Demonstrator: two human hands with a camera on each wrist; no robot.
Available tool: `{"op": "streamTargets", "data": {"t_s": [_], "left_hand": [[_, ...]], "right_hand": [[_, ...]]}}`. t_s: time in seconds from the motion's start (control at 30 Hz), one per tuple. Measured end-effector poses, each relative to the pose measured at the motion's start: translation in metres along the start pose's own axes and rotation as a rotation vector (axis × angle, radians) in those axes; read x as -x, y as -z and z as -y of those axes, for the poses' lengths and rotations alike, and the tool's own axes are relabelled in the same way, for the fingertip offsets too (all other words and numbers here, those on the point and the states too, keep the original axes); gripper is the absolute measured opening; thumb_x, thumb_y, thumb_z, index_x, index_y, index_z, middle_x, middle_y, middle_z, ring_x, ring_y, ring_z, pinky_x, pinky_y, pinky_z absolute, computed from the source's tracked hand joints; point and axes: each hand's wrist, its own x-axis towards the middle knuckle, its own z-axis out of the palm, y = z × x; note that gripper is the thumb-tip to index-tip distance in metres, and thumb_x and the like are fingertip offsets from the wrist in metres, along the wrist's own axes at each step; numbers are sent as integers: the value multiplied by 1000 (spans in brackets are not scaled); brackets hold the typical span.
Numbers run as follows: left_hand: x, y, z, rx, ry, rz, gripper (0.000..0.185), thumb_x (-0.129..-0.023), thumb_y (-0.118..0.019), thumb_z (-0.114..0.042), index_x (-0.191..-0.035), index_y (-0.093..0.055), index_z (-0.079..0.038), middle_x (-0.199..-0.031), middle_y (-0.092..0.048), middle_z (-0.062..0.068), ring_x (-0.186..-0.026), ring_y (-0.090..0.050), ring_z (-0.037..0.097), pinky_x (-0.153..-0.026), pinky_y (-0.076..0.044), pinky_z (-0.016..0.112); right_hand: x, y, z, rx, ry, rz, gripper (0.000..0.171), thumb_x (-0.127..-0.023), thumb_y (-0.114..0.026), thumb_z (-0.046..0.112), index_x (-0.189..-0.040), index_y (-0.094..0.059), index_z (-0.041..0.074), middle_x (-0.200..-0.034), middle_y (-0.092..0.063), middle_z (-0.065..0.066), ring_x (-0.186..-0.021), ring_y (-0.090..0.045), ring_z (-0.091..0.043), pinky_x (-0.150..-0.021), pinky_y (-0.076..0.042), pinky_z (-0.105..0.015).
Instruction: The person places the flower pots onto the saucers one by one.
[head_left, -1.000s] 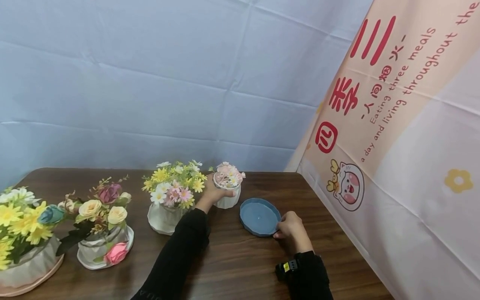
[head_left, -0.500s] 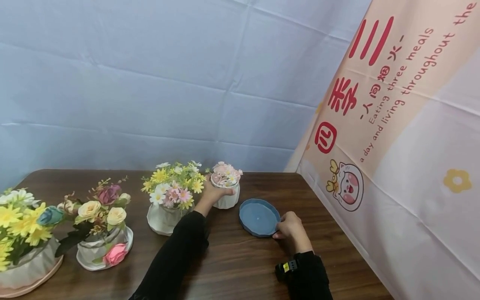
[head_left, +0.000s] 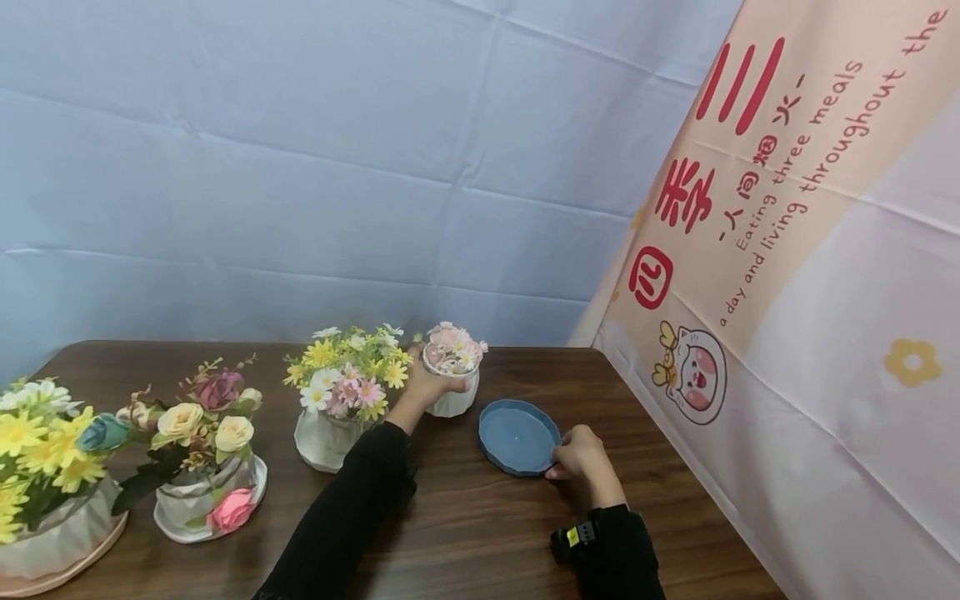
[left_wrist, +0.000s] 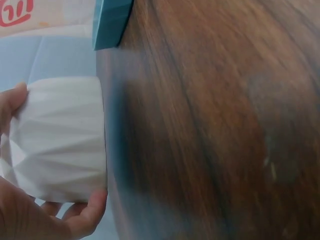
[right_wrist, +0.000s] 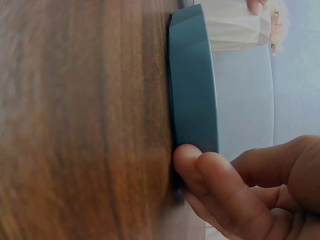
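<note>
My left hand (head_left: 429, 385) grips a small white faceted pot (head_left: 452, 402) filled with pink and white flowers (head_left: 453, 348), near the back of the wooden table (head_left: 480, 533). In the left wrist view the fingers wrap round the white pot (left_wrist: 60, 140), which seems to hover just off the tabletop. A blue round saucer (head_left: 518, 436) lies just right of the pot. My right hand (head_left: 581, 455) holds the saucer's near right rim; the right wrist view shows its fingertips (right_wrist: 200, 165) pressed against the teal rim (right_wrist: 192, 85).
Left of the small pot stands a white pot of yellow and pink daisies (head_left: 341, 392). Farther left are a rose arrangement (head_left: 202, 450) and a large yellow bouquet on a pink tray (head_left: 45, 492). A printed curtain (head_left: 795, 317) hangs along the right edge.
The small flower pot in my left hand has shifted slightly, rising a little off the table. The right hand and the blue saucer stay where they were.
</note>
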Motion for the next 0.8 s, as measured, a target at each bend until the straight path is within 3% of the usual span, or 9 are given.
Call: {"op": "streamTargets", "data": {"t_s": [0.2,0.53,0.8], "left_hand": [[6,-1,-6,-46,-3,2,103,-61,-84,-10,-141,-21,-1,-136,-31,25,-124,-35,38,-100,-33,47],[14,-8,-14,-218,-54,-73,100,-52,-91,-24,-135,-40,-1,-127,-48,17,-113,-47,32,-92,-42,43],[21,-18,-20,-353,-53,-58,103,-49,-91,-38,-134,-45,-4,-124,-53,14,-110,-50,30,-88,-44,42]], "right_hand": [[2,0,0,18,22,-8,37,-89,-45,-5,-123,-42,-21,-70,-62,-18,-54,-64,-19,-54,-53,-29],[3,-1,-1,-8,40,4,37,-90,-43,-5,-123,-41,-22,-70,-61,-17,-55,-64,-20,-55,-54,-29],[0,-3,0,-67,41,26,36,-91,-42,-7,-123,-39,-23,-70,-60,-20,-53,-63,-18,-53,-53,-28]]}}
